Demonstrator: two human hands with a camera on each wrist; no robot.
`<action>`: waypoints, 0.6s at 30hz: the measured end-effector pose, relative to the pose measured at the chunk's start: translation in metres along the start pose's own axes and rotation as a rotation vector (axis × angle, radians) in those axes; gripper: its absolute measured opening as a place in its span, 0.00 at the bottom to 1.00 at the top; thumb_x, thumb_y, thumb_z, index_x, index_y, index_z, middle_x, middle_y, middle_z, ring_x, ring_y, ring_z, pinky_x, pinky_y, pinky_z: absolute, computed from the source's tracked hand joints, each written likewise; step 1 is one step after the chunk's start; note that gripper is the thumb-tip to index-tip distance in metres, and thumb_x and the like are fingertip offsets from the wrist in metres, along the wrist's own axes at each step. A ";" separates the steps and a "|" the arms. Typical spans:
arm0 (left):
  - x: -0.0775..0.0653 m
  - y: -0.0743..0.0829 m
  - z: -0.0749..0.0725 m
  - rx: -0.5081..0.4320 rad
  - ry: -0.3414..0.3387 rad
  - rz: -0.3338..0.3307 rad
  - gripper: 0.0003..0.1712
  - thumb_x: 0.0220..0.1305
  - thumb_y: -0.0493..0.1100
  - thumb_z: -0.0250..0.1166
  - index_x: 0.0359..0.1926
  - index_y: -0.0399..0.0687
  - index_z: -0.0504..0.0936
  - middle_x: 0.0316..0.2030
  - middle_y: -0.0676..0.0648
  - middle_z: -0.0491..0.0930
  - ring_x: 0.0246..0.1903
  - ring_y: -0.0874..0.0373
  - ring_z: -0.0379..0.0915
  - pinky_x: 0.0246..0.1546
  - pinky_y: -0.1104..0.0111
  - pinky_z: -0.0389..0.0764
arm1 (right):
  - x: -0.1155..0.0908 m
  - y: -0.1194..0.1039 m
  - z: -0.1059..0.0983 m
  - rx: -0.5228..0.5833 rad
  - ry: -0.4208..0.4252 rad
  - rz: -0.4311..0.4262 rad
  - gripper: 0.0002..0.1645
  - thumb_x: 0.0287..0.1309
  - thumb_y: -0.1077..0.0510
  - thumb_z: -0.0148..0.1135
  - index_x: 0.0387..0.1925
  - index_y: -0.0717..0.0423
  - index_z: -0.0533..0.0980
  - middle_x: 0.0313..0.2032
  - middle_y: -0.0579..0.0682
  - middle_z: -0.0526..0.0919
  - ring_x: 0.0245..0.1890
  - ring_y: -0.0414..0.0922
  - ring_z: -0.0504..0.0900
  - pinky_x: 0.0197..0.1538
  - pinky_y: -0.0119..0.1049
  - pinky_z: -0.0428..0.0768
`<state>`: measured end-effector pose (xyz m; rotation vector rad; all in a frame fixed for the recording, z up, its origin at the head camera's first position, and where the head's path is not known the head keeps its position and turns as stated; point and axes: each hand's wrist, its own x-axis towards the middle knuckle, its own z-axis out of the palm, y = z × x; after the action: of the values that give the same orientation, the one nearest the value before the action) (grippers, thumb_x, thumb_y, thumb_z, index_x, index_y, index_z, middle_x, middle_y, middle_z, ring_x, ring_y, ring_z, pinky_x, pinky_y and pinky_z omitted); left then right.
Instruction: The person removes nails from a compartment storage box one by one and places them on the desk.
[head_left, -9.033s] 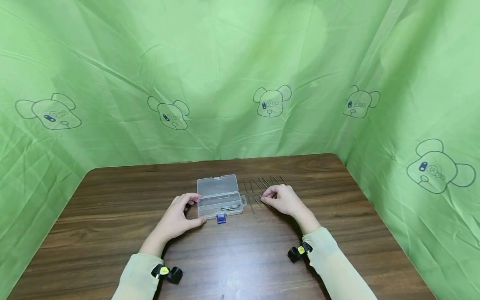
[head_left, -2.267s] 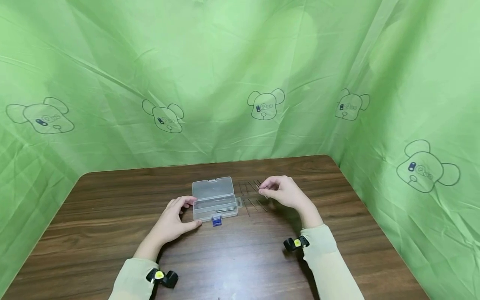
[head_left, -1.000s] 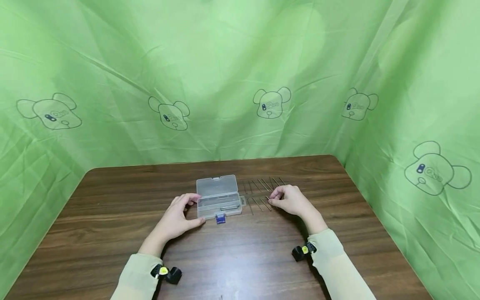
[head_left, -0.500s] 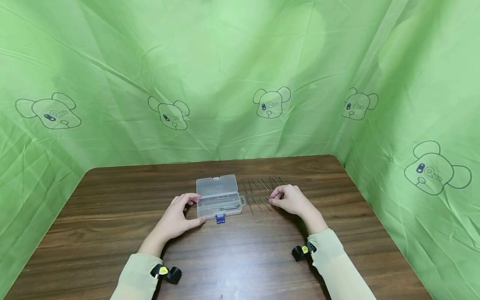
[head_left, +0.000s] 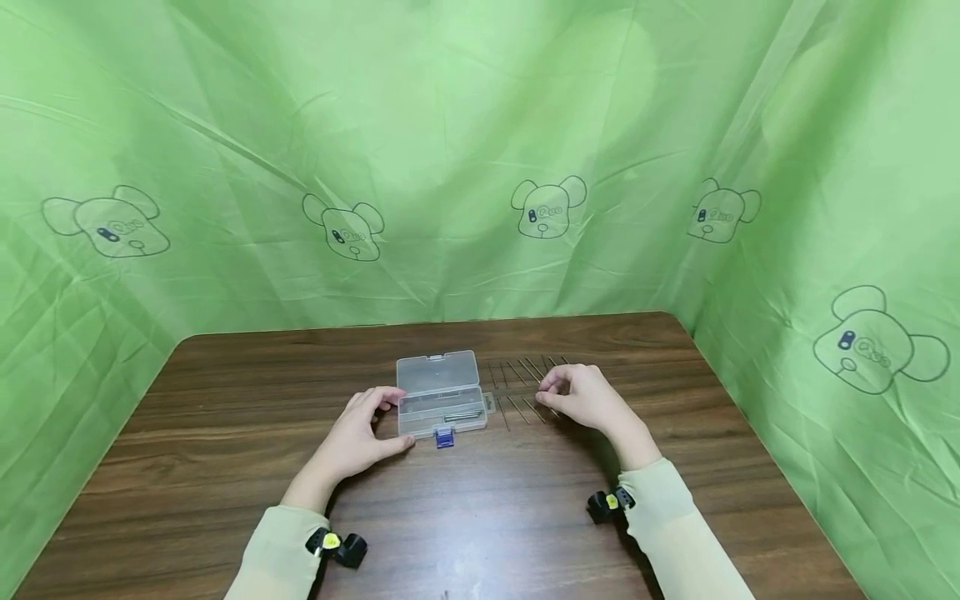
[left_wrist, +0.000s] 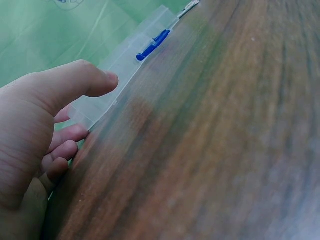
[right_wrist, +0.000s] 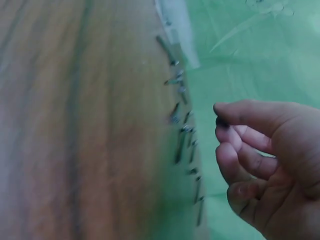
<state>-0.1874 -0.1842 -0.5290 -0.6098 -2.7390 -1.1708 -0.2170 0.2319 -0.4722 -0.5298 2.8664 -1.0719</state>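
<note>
A clear plastic box (head_left: pixel 442 422) stands with its lid (head_left: pixel 437 372) swung back and its blue latch (head_left: pixel 445 438) hanging at the front. Several thin metal pins (head_left: pixel 462 417) lie in its front compartment. My left hand (head_left: pixel 356 437) holds the left end of the box, thumb at the front wall and fingers round the far side. My right hand (head_left: pixel 588 400) is over the right part of two rows of nail-like pins (head_left: pixel 517 408). In the right wrist view its thumb and index finger pinch a small dark piece (right_wrist: pixel 222 122), apparently a pin's end; the rest is hidden.
The pins (right_wrist: pixel 179 145) lie spread on the brown wooden table (head_left: pixel 480 517) just right of the box, with small heads visible in the right wrist view. Green cloth (head_left: pixel 442 167) hangs behind the table and at both sides.
A second ago the right fingertips were down by the near row of pins; now they are slightly raised. Earlier the hand was at the far row. The left hand keeps its hold.
</note>
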 end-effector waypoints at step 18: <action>0.000 0.000 -0.001 0.001 0.009 -0.009 0.42 0.53 0.50 0.88 0.67 0.52 0.80 0.54 0.53 0.82 0.55 0.53 0.73 0.56 0.54 0.79 | 0.036 -0.075 0.019 0.074 -0.091 -0.239 0.14 0.64 0.59 0.80 0.48 0.57 0.87 0.38 0.41 0.88 0.39 0.37 0.85 0.47 0.38 0.86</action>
<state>-0.1871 -0.1847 -0.5287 -0.5921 -2.7375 -1.1715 -0.2252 0.1554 -0.4355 -0.9088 2.7242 -1.1454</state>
